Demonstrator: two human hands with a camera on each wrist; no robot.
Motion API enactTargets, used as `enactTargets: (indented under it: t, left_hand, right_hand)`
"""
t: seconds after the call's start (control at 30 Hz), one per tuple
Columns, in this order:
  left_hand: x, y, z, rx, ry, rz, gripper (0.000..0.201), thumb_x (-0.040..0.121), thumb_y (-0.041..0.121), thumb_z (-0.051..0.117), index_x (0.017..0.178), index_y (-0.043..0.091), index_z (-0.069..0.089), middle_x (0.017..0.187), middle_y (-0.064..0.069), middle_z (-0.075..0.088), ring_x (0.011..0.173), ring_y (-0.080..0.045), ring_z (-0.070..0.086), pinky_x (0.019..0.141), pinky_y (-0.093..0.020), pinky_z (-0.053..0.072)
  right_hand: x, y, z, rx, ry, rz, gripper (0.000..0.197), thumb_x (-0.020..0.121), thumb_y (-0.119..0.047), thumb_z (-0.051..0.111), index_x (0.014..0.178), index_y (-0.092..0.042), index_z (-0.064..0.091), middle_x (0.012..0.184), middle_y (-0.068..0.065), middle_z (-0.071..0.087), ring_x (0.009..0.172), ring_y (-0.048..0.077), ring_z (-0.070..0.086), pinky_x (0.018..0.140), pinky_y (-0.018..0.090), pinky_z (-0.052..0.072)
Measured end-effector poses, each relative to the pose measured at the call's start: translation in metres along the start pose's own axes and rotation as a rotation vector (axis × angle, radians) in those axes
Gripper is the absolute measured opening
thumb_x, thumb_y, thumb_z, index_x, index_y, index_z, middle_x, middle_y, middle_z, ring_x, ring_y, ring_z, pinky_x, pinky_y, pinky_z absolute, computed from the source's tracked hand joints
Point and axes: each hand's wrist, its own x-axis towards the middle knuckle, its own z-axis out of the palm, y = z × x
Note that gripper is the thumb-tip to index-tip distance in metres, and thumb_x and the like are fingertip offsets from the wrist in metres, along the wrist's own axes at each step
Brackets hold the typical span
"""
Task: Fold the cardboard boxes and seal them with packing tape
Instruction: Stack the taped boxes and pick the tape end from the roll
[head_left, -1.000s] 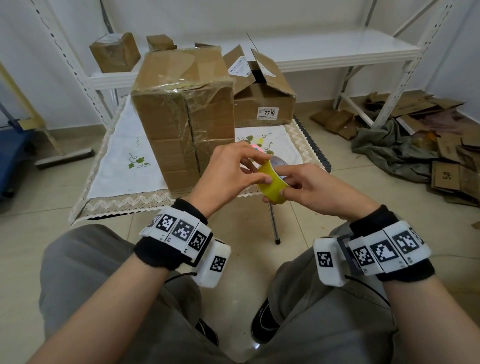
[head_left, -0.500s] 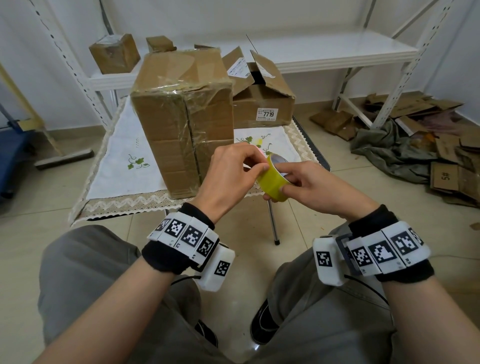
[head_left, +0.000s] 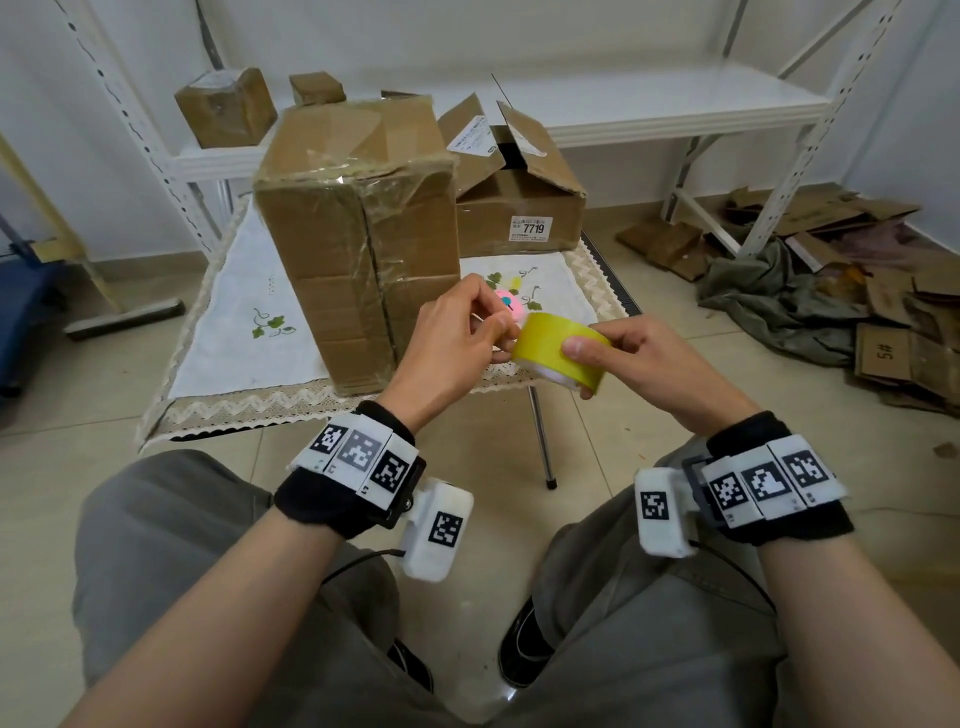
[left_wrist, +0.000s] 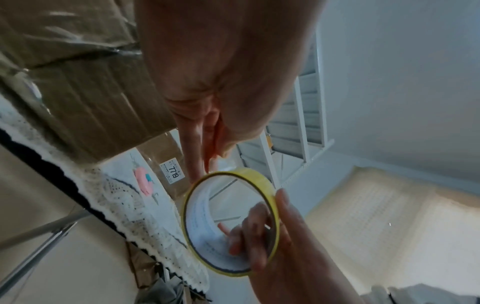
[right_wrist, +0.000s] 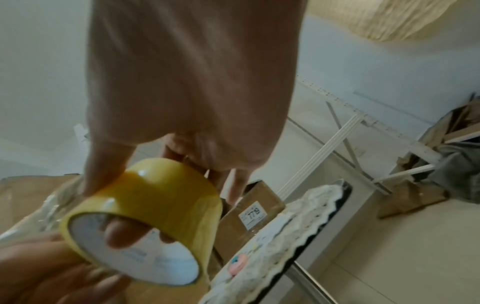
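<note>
The person sits before a low worktop covered in a white embroidered cloth, holding a yellow roll of packing tape in mid-air just in front of its near edge. The right hand carries the roll: its thumb presses on the outer yellow band while the other fingers hook through the white core, a grip that probably keeps the roll steady and leaves its rim exposed toward the other hand. The left hand meets the roll at its nine o'clock side, fingers narrowed to a pinch at the rim (most likely hunting for, or peeling up, the loose end of the tape); whether any tape is actually lifted cannot be told from these views.

At twelve o'clock from the hands stands a tall brown cardboard box wrapped in clear tape, upright on the cloth and apparently already sealed. Behind it, at about one o'clock, a squat brown box with open flaps and a "7719" label waits, seemingly the next one to close. Flattened cardboard scraps lie on the floor at three o'clock.
</note>
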Motion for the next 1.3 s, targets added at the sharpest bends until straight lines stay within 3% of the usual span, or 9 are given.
enactTargets:
  t: [0.13, 0.37, 0.47, 0.57, 0.67, 0.8, 0.93, 1.1, 1.3]
  left_hand:
    - [0.002, 0.006, -0.001, 0.058, 0.009, 0.029, 0.008, 0.098, 0.002, 0.053, 0.091, 0.001, 0.058, 0.079, -0.006, 0.071, 0.070, -0.019, 0.068, 0.070, -0.034, 0.060]
    - [0.002, 0.032, -0.006, 0.173, -0.028, 0.095, 0.012, 0.095, 0.025, 0.064, 0.092, 0.016, 0.056, 0.085, 0.004, 0.069, 0.075, -0.009, 0.065, 0.072, -0.032, 0.058]
    - [0.010, 0.040, -0.014, 0.179, 0.024, 0.113, 0.028, 0.081, 0.025, 0.083, 0.091, 0.012, 0.060, 0.083, 0.001, 0.067, 0.069, -0.005, 0.062, 0.058, -0.015, 0.049]
    - [0.014, 0.053, -0.016, 0.249, 0.067, 0.165, 0.023, 0.078, 0.013, 0.084, 0.084, 0.012, 0.062, 0.078, 0.000, 0.067, 0.069, -0.012, 0.067, 0.057, -0.025, 0.056]
    - [0.021, 0.074, -0.020, 0.303, 0.100, 0.214, 0.022, 0.078, 0.013, 0.083, 0.083, 0.016, 0.062, 0.076, 0.005, 0.066, 0.069, -0.010, 0.068, 0.068, -0.035, 0.060]
    - [0.032, 0.109, -0.041, 0.248, 0.102, 0.250, 0.021, 0.078, 0.011, 0.084, 0.084, 0.011, 0.064, 0.075, 0.000, 0.068, 0.059, -0.010, 0.068, 0.056, -0.025, 0.055]
    - [0.037, 0.127, -0.079, 0.188, 0.134, 0.238, 0.020, 0.080, 0.012, 0.083, 0.086, 0.008, 0.064, 0.066, 0.004, 0.068, 0.054, -0.008, 0.069, 0.053, -0.020, 0.053]
    - [0.025, 0.116, -0.127, 0.027, 0.180, 0.230, 0.021, 0.082, 0.008, 0.080, 0.092, 0.001, 0.062, 0.070, -0.007, 0.066, 0.063, -0.020, 0.068, 0.067, -0.034, 0.061]
    - [-0.007, 0.083, -0.177, -0.060, 0.362, 0.262, 0.020, 0.083, 0.008, 0.079, 0.092, 0.002, 0.062, 0.075, -0.005, 0.066, 0.070, -0.016, 0.068, 0.067, -0.029, 0.058]
  right_hand:
    - [0.006, -0.001, -0.003, -0.057, 0.073, -0.009, 0.038, 0.094, -0.035, 0.065, 0.082, 0.000, 0.073, 0.064, 0.008, 0.064, 0.055, 0.003, 0.055, 0.057, 0.009, 0.037]
    - [0.015, 0.003, -0.008, -0.123, 0.217, 0.051, 0.032, 0.088, -0.041, 0.073, 0.084, -0.010, 0.078, 0.058, 0.000, 0.063, 0.044, 0.002, 0.050, 0.045, 0.012, 0.036]
    - [0.017, 0.001, -0.010, -0.052, 0.220, 0.034, 0.043, 0.087, -0.042, 0.071, 0.082, 0.001, 0.074, 0.059, 0.002, 0.058, 0.049, 0.005, 0.046, 0.046, 0.012, 0.035]
    - [0.020, -0.004, -0.012, 0.024, 0.253, -0.012, 0.055, 0.080, -0.050, 0.070, 0.087, 0.004, 0.073, 0.066, 0.010, 0.055, 0.058, 0.011, 0.048, 0.050, 0.016, 0.038]
    - [0.024, -0.015, -0.017, 0.092, 0.304, -0.064, 0.043, 0.089, -0.045, 0.067, 0.073, -0.005, 0.069, 0.066, 0.011, 0.056, 0.052, 0.006, 0.048, 0.051, 0.014, 0.037]
    - [0.025, -0.033, -0.026, 0.167, 0.311, -0.163, 0.053, 0.087, -0.051, 0.059, 0.068, -0.002, 0.061, 0.069, 0.019, 0.058, 0.058, 0.012, 0.051, 0.064, 0.021, 0.043]
    - [0.033, -0.066, -0.032, 0.156, 0.273, -0.238, 0.037, 0.090, -0.036, 0.059, 0.073, -0.003, 0.062, 0.074, 0.008, 0.059, 0.072, 0.017, 0.052, 0.074, 0.029, 0.041]
    - [0.044, -0.119, -0.031, 0.043, 0.257, -0.346, 0.044, 0.087, -0.036, 0.071, 0.079, 0.004, 0.054, 0.075, 0.012, 0.042, 0.072, 0.020, 0.041, 0.067, 0.032, 0.029]
    - [0.054, -0.149, -0.012, -0.247, 0.517, -0.411, 0.045, 0.079, -0.037, 0.083, 0.061, -0.020, 0.045, 0.060, -0.006, 0.039, 0.052, 0.001, 0.040, 0.050, 0.015, 0.032]
